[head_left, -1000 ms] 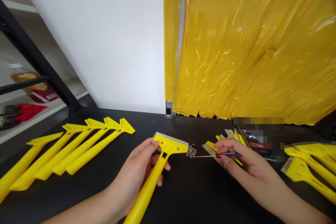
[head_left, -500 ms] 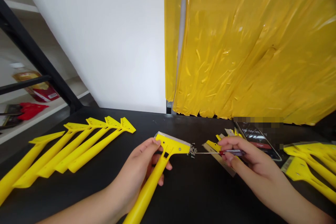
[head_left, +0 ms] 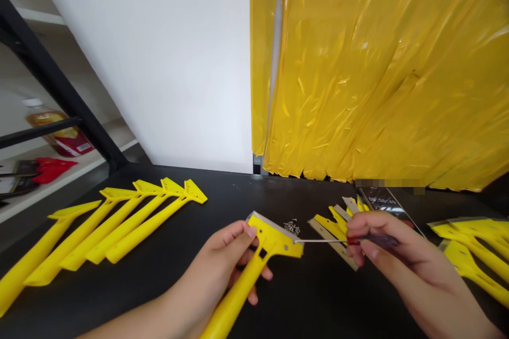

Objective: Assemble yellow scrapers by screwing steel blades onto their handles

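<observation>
My left hand (head_left: 226,254) is closed on a yellow scraper (head_left: 242,286), gripping its head near the upper left corner, with a metal blade edge along the top. Pinched in my right hand (head_left: 389,254) is a screwdriver (head_left: 353,241) with a dark red handle; its thin shaft points left and the tip meets the right part of the scraper head. One screw shows on the head beside the tip. Just behind lies a small pile of screws (head_left: 292,226). Blades and yellow plates (head_left: 334,241) lie on the black table (head_left: 286,296), between the pile and my right hand.
Several yellow scraper handles (head_left: 147,228) lie in a row at the left. More scrapers (head_left: 473,259) with blades are at the right. A phone (head_left: 382,198) lies behind my right hand. A white panel (head_left: 167,63) and yellow plastic sheeting (head_left: 377,74) stand behind; a shelf holds a bottle (head_left: 59,130).
The scraper in my left hand has moved slightly right and nearer, uncovering the screw pile. My right hand has shifted right and down, and the screwdriver tip has gone from the pile to the scraper head.
</observation>
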{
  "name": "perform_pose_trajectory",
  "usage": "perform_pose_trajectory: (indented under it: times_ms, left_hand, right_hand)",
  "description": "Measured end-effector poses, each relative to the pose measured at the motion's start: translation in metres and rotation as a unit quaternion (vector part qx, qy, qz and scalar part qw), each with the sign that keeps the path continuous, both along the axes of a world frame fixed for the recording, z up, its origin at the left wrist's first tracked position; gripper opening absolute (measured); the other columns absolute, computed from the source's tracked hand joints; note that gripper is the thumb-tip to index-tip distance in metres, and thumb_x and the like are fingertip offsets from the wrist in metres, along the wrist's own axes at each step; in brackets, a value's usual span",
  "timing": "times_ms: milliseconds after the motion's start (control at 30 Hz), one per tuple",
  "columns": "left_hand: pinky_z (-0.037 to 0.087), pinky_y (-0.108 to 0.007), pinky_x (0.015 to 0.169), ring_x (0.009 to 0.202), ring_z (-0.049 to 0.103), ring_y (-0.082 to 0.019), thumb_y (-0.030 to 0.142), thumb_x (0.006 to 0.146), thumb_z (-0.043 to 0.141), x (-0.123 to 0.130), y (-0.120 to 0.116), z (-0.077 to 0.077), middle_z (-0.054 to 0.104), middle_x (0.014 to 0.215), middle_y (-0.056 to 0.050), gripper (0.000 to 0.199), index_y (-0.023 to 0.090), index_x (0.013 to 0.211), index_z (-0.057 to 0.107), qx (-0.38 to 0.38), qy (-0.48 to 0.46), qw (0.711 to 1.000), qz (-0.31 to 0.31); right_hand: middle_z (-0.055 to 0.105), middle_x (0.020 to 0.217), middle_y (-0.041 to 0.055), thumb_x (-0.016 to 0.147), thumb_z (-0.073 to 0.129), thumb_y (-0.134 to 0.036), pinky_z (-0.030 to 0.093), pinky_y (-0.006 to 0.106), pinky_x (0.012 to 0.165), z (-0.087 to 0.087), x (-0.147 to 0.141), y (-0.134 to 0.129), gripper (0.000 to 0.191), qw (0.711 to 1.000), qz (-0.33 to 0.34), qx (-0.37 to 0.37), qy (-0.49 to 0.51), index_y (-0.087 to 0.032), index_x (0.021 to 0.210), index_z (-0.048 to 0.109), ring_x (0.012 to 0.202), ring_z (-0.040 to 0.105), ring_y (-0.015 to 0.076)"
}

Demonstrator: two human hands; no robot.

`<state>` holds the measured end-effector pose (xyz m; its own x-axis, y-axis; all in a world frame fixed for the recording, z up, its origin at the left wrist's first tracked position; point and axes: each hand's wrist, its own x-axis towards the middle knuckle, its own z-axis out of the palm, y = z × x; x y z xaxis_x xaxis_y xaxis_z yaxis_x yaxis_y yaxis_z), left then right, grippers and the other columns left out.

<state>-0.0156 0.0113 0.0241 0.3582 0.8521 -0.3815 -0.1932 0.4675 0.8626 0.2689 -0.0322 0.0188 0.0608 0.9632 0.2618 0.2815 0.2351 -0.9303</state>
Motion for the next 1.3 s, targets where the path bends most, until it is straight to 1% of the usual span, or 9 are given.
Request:
perform_pose_trajectory:
  times_ms: [167,267,367,533,633,867,1000,1133,1300]
  left_hand:
    - [0.054,-0.02,0.041,0.059,0.07,-0.017,0.041,0.098,0.063,0.008,-0.017,0.002,0.074,0.083,-0.008,0.024,0.018,0.097,0.068,-0.088,-0.018,0.994,-0.068]
    - [0.045,-0.013,0.04,0.054,0.069,-0.015,0.041,0.101,0.058,0.012,-0.023,0.004,0.073,0.07,-0.008,0.027,0.018,0.095,0.07,-0.107,-0.017,0.991,-0.076]
    - [0.041,-0.01,0.04,0.051,0.068,-0.013,0.04,0.102,0.056,0.012,-0.025,0.007,0.072,0.064,-0.008,0.029,0.017,0.095,0.071,-0.11,-0.025,0.99,-0.083]
    - [0.045,-0.012,0.041,0.052,0.07,-0.013,0.036,0.101,0.058,0.011,-0.025,0.006,0.075,0.073,-0.009,0.027,0.015,0.095,0.074,-0.115,-0.044,0.989,-0.088]
    - [0.045,-0.012,0.042,0.053,0.071,-0.013,0.035,0.101,0.058,0.011,-0.024,0.004,0.074,0.073,-0.008,0.026,0.015,0.095,0.074,-0.113,-0.049,0.99,-0.072]
    - [0.04,-0.01,0.039,0.048,0.066,-0.012,0.037,0.101,0.058,0.011,-0.021,0.002,0.071,0.063,-0.007,0.026,0.017,0.092,0.072,-0.107,-0.028,0.991,-0.072]
    - [0.04,-0.011,0.039,0.054,0.072,-0.014,0.039,0.098,0.063,0.01,-0.018,-0.001,0.073,0.075,-0.006,0.024,0.017,0.092,0.072,-0.118,-0.035,0.989,-0.088]
    - [0.039,-0.012,0.037,0.054,0.072,-0.016,0.043,0.092,0.072,0.007,-0.016,-0.004,0.073,0.074,-0.006,0.026,0.018,0.089,0.073,-0.127,-0.046,0.985,-0.104]
    - [0.038,-0.013,0.04,0.056,0.072,-0.016,0.045,0.094,0.068,0.007,-0.018,-0.006,0.076,0.075,-0.009,0.028,0.017,0.093,0.073,-0.113,-0.041,0.986,-0.112]
  right_hand:
    - [0.073,0.086,0.0009,0.1,0.063,-0.043,0.063,0.022,0.071,0.008,-0.009,-0.012,0.013,0.997,0.048,-0.057,0.029,-0.035,0.107,0.071,0.075,0.071,0.0167]
    - [0.074,0.088,0.0018,0.099,0.064,-0.046,0.063,0.026,0.071,0.008,-0.014,-0.015,0.015,0.993,0.058,-0.092,0.054,-0.034,0.103,0.072,0.073,0.071,0.018]
    - [0.074,0.087,0.0022,0.098,0.065,-0.047,0.063,0.028,0.071,0.007,-0.016,-0.015,0.017,0.99,0.061,-0.105,0.07,-0.033,0.101,0.073,0.073,0.071,0.0189]
    - [0.074,0.083,0.0032,0.094,0.069,-0.047,0.063,0.029,0.068,0.008,-0.022,-0.014,0.018,0.991,0.039,-0.106,0.071,-0.03,0.098,0.075,0.071,0.071,0.0205]
    - [0.073,0.079,0.0037,0.092,0.071,-0.048,0.063,0.029,0.066,0.011,-0.025,-0.014,0.02,0.992,0.022,-0.104,0.07,-0.029,0.096,0.076,0.07,0.071,0.0211]
    - [0.072,0.081,0.0045,0.095,0.067,-0.047,0.064,0.03,0.068,0.005,-0.019,-0.01,0.021,0.995,0.038,-0.089,0.037,-0.029,0.1,0.076,0.072,0.072,0.0218]
    - [0.072,0.084,0.0019,0.098,0.065,-0.044,0.064,0.027,0.071,0.001,-0.016,-0.009,0.016,0.994,0.057,-0.087,0.041,-0.033,0.104,0.074,0.075,0.071,0.0194]
    - [0.071,0.085,0.0006,0.099,0.064,-0.045,0.063,0.025,0.072,0.001,-0.015,-0.011,0.015,0.993,0.063,-0.09,0.045,-0.036,0.106,0.073,0.077,0.07,0.018]
    - [0.071,0.086,0.0004,0.099,0.064,-0.045,0.062,0.024,0.073,-0.001,-0.015,-0.011,0.014,0.993,0.064,-0.087,0.045,-0.036,0.106,0.073,0.077,0.07,0.0171]
